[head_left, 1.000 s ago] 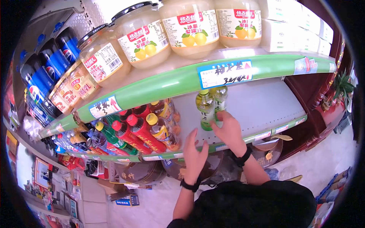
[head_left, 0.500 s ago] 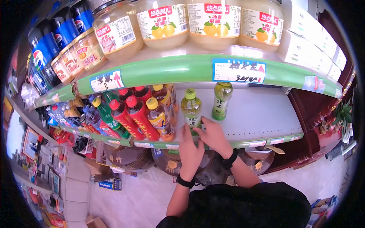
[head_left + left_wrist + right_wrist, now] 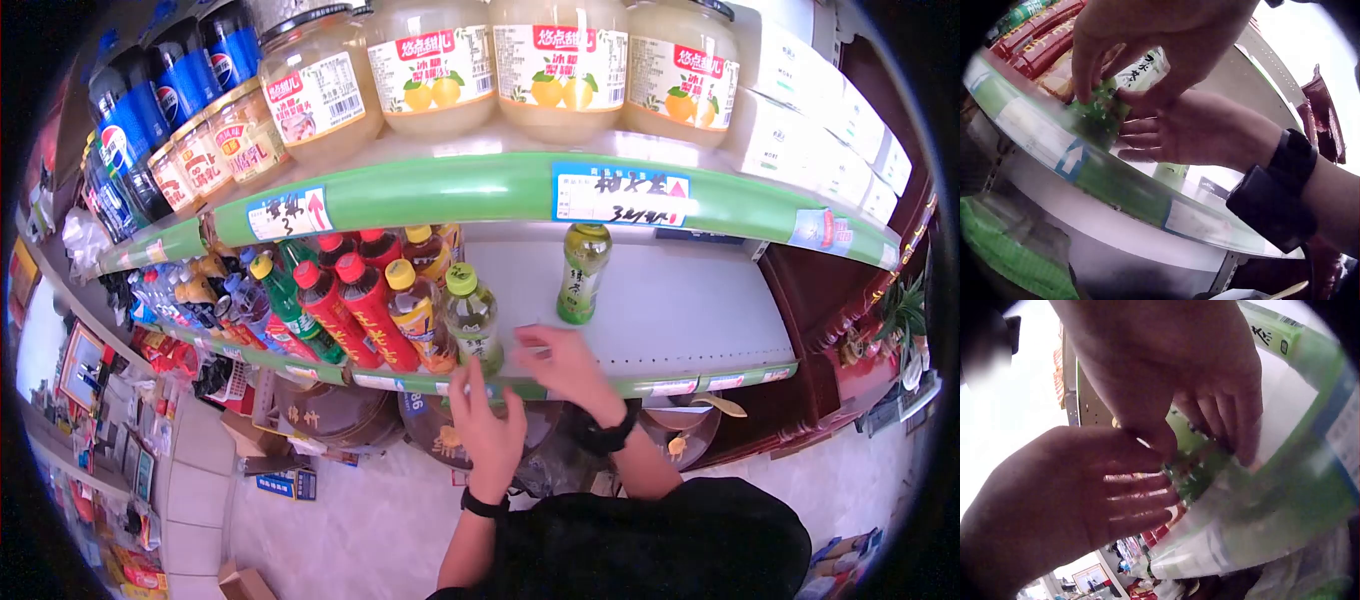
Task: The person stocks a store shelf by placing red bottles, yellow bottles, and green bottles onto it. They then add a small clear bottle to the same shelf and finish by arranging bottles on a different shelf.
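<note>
A green tea bottle with a light green cap stands at the shelf's front edge, beside an orange drink bottle with a yellow cap. My left hand is at its lower front, fingertips overlapping the base and thumb held apart. To its right, my right hand has loosely bent fingers, with a gap to the bottle in the head view. In the left wrist view, the green lower part of the bottle shows between the hands. A second green tea bottle stands upright farther back.
Red-capped bottles and other drinks fill the shelf's left part. Above, a green-edged shelf holds fruit jars, cola bottles and white packs. Brown jars stand below.
One tea bottle was moved left and forward by both hands, from beside the other tea bottle to next to the orange drink bottle. The right hand has since drawn away from it.
</note>
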A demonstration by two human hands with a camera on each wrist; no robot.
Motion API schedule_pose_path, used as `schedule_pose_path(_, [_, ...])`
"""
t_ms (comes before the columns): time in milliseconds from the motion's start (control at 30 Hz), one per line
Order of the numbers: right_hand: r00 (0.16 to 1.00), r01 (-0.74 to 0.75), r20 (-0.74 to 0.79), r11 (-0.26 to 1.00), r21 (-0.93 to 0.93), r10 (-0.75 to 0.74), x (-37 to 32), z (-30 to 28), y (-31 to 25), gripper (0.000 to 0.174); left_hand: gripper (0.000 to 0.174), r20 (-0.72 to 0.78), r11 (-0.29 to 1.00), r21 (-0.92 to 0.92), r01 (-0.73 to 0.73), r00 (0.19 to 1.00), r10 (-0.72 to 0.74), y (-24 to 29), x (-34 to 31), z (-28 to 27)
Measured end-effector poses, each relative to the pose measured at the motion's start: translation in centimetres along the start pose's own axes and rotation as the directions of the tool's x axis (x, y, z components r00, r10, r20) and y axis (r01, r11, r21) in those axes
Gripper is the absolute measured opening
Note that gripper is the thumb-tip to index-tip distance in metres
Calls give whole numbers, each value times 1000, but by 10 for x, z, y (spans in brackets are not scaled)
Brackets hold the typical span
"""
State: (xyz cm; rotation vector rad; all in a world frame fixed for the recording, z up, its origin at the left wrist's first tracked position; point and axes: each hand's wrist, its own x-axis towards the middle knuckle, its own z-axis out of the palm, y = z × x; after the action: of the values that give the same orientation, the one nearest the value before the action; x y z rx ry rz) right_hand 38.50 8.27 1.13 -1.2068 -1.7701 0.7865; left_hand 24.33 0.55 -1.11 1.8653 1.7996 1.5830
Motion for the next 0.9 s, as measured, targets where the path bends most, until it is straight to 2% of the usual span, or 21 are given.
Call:
schedule_pose_path(33, [994,-107,-12,994,25,108,0,-17,1,39,56,-4,999,-19,-37,999,37,0,-4,2])
schedule_pose_path(100, [949,-253,-223,960,-116,223,6,-53,12,44,50,29,997,-71,-43,999,45,4,-6,6])
schedule_pose_path(167, [910,-185,-413,929,-322,38,13,-68,43,50,43,99,990,-144,15,995,-1,11,-4,11])
schedule_pose_path(200, [871,-162,-485,891,-425,-73,19,-69,56,53,43,51,993,-119,-14,999,20,11,-4,13])
schedule_pose_path(300, [953,-50,-303,993,-107,15,37,-60,62,59,43,-63,996,-39,-82,995,79,11,-2,18])
schedule_pose_path(400, [958,-150,-272,966,-211,89,43,-55,48,60,45,-85,996,2,-89,992,88,5,0,11])
schedule_pose_path(500, [987,-86,-145,985,-147,65,55,-44,49,63,48,-42,997,-44,-59,997,57,-8,-1,12])
schedule_pose_path(700, [996,80,32,990,119,-84,82,4,62,67,50,45,999,-50,-11,999,13,-18,-5,9])
schedule_pose_path(800, [980,54,185,991,119,-76,91,14,54,68,49,69,999,-51,21,997,-17,-19,-7,1])
schedule_pose_path(900, [957,28,266,949,315,-117,96,28,58,70,50,65,998,-33,44,997,-42,-23,-14,-1])
